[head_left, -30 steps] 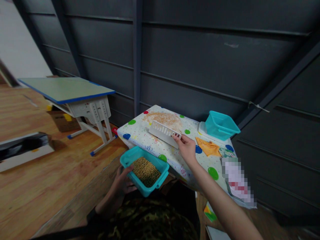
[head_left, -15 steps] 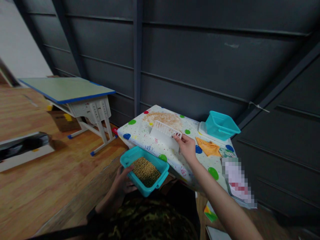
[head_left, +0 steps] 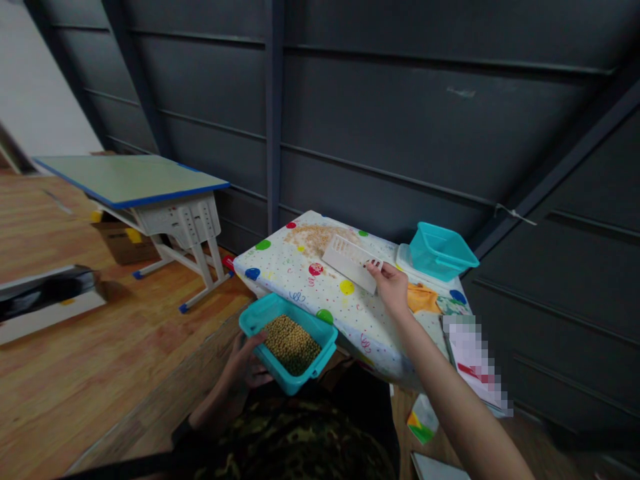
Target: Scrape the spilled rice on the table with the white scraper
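My left hand (head_left: pixel 246 363) grips the near left side of a teal tub (head_left: pixel 257 317) filled with yellowish beans (head_left: pixel 291 344), held just below the table's front edge. My right hand (head_left: pixel 393 288) reaches over the table and pinches one end of a white slotted plastic scraper (head_left: pixel 349 262). The scraper lies tilted on the spotted tablecloth (head_left: pixel 300 287), its far end beside a spread of pale grain (head_left: pixel 316 237) at the back of the table.
A second teal tub (head_left: pixel 440 250) stands on a white lid at the table's back right, with an orange cloth (head_left: pixel 419 298) before it. Papers lie at the right edge. A blue-edged desk (head_left: pixel 135 179) stands to the left on the wooden floor. A dark panelled wall is behind.
My right hand has carried the scraper to the right and farther back, baring more of the tablecloth in front of the grain. The left hand and bean tub have stayed in place.
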Tool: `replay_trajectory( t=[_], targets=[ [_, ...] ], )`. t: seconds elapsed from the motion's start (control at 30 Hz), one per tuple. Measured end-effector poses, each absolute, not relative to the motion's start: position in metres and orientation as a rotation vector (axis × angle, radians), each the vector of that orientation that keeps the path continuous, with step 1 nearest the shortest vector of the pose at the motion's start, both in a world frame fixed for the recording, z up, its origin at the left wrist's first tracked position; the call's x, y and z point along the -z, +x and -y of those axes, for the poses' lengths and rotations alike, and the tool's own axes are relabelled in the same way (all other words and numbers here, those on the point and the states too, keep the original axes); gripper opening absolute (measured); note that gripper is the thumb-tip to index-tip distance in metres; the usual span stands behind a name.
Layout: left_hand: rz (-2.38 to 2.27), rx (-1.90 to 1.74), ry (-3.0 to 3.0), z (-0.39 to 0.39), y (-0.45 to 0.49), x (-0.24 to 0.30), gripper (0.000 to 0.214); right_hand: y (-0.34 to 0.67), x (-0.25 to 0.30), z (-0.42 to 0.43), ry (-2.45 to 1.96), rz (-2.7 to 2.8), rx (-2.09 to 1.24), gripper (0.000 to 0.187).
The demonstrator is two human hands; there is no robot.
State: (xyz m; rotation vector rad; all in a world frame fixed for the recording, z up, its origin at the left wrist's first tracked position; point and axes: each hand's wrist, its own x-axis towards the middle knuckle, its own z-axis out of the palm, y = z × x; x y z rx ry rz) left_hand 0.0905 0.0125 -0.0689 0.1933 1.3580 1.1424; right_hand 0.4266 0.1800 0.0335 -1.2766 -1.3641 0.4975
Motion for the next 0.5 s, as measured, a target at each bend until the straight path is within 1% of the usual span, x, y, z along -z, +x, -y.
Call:
replay_trajectory(
  t=[0.1, 0.37, 0.5],
  targets=[
    [-1.341, -1.146, 0.236, -0.013, 0.088, 0.077, 0.066, 0.428, -0.033, -0.176, -1.285, 1.400, -0.488, 0.069],
    [-1.439, -1.120, 0.256, -0.014, 0.094, 0.070, 0.063, 0.424, -0.034, -0.162, -1.254, 1.442, -0.531, 0.065],
    [-1.401, -1.119, 0.251, -0.014, 0.094, 0.069, 0.067, 0.423, -0.036, -0.159, -1.261, 1.446, -0.534, 0.066]
  ],
)
